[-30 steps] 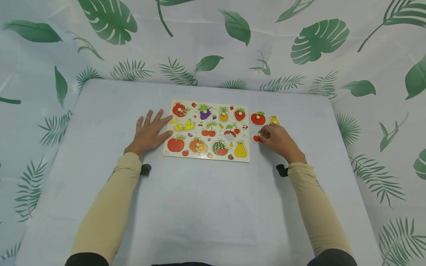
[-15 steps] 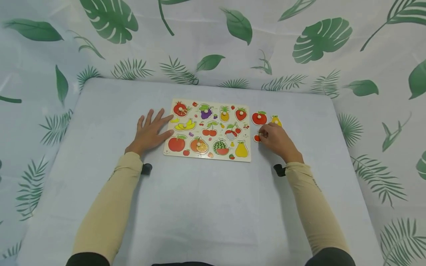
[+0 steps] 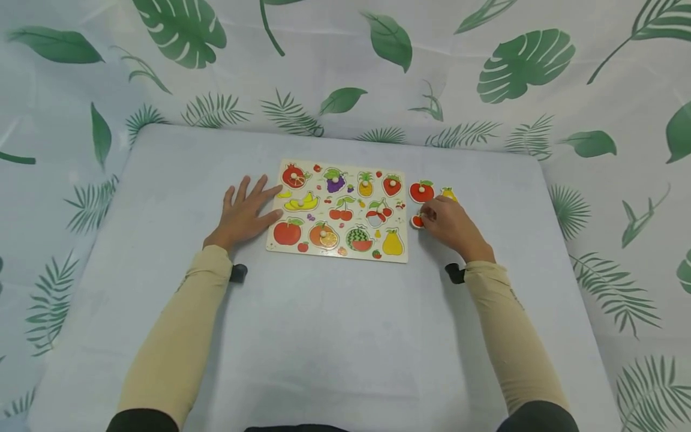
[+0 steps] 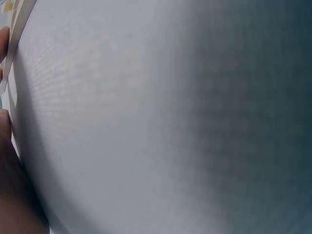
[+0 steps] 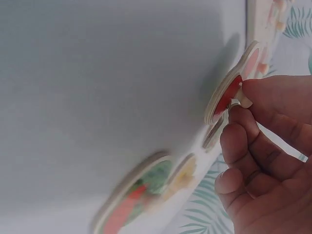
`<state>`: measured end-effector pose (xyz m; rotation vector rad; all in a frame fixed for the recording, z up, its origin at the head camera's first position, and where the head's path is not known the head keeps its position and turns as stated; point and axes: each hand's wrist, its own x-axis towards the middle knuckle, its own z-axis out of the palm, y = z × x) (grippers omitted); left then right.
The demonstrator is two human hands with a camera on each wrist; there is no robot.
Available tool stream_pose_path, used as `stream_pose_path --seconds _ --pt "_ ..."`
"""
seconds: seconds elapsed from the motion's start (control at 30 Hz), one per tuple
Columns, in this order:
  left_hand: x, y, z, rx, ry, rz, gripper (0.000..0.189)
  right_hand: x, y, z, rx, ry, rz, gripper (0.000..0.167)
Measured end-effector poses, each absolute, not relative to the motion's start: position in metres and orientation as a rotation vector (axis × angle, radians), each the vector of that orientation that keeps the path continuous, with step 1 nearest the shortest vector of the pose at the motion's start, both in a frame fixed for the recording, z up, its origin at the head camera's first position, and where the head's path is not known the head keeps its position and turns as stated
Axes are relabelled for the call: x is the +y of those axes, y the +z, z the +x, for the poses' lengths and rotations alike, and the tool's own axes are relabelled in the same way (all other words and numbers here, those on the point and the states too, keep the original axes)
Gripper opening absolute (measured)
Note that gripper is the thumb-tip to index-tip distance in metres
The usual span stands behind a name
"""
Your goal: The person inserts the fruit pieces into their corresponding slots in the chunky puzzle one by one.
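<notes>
A wooden fruit puzzle board (image 3: 321, 251) lies on the table, several of its fruit pieces carrying small knobs. My left hand (image 3: 243, 213) rests with fingers spread at the board's left edge, thumb and fingertip on its border; the left wrist view catches only fingers (image 4: 4, 44) by the edge. Just right of the board, my right hand (image 3: 447, 225) pinches the knob of a red puzzle piece (image 5: 228, 97) between thumb and finger. That piece tilts above the table in the right wrist view, and in the head view the fingers cover most of it.
A red tomato-like piece (image 3: 421, 192) and a yellow pear piece (image 3: 449, 193) lie beyond my right hand. The right wrist view also has a green-and-red watermelon-like piece (image 5: 141, 192) and a yellow piece (image 5: 183, 175). A leaf-printed cloth (image 3: 335, 54) hangs behind the table.
The right hand keeps its pinch on the red piece, which has shifted slightly and shows less beneath the fingers. The left hand stays at the board; the head view has moved a little.
</notes>
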<state>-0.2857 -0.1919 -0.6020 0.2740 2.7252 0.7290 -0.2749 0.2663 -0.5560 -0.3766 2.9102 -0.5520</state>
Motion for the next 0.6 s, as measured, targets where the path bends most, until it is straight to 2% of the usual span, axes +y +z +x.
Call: stream_pose_path --seconds 0.6 --pt "-0.194 -0.607 -0.289 2.733 0.708 0.273 0.074 0.214 -0.543 -0.298 2.886 -0.65 -0.565 0.012"
